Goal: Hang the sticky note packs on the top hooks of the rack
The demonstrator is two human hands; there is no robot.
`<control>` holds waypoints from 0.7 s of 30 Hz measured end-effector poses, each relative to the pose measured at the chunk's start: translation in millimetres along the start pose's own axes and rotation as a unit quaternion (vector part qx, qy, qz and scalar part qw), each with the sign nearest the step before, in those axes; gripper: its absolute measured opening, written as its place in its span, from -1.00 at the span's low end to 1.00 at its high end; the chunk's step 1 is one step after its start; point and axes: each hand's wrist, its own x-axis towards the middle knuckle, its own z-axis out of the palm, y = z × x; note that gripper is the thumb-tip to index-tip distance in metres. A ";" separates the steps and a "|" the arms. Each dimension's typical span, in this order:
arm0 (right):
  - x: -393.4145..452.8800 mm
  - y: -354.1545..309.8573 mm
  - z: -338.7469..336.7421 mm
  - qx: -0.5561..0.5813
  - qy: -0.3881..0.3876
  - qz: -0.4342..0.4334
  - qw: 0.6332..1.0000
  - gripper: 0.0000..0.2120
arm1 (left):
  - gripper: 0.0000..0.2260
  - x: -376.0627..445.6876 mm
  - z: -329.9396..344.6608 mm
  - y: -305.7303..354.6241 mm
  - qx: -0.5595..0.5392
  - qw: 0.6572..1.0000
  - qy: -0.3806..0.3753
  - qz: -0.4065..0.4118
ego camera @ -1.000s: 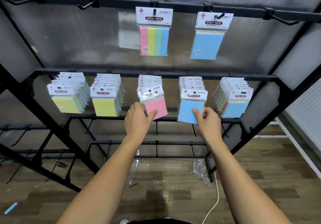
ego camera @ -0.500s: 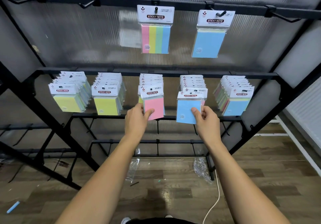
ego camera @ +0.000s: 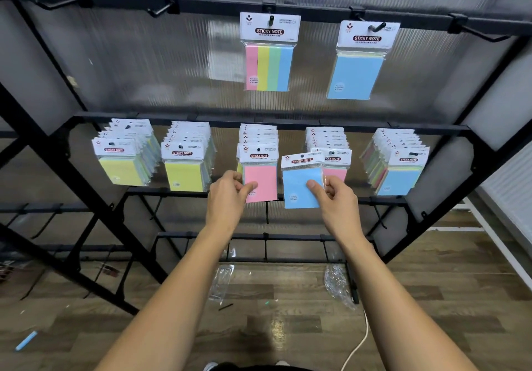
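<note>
Black rack [ego camera: 276, 124], top hooks at 12 o'clock. Right hand [ego camera: 335, 200] pinches blue pack [ego camera: 300, 186], free at centre; left hand [ego camera: 230, 198] pinches pink pack [ego camera: 260, 179], seemingly still hooked. Lift level, thread hole squarely.

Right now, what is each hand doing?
Left hand: pinching the pink pack, which hangs on the middle row.
Right hand: pinching the blue pack, already off its hook.
</note>
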 end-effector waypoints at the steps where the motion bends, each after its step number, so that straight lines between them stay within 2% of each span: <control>1: -0.6 -1.2 1.5 0.002 0.004 -0.001 1.000 -0.69 | -0.74 -0.1 -1.5 -0.1 0.008 1.000 -0.004 0.007; 5: -1.5 -4.3 6.9 0.002 0.025 -0.002 1.000 -0.64 | -0.71 -3.6 -10.1 -2.3 0.014 0.999 -0.024 0.042; 14: -11.6 -38.2 18.5 0.001 0.097 -0.018 0.995 -0.67 | -0.93 -8.0 -54.3 7.9 -0.125 0.988 -0.045 0.076; 21: -25.3 -65.7 7.6 -0.016 0.151 -0.042 0.988 -0.68 | -0.85 8.5 -64.2 27.1 -0.174 0.980 -0.056 0.085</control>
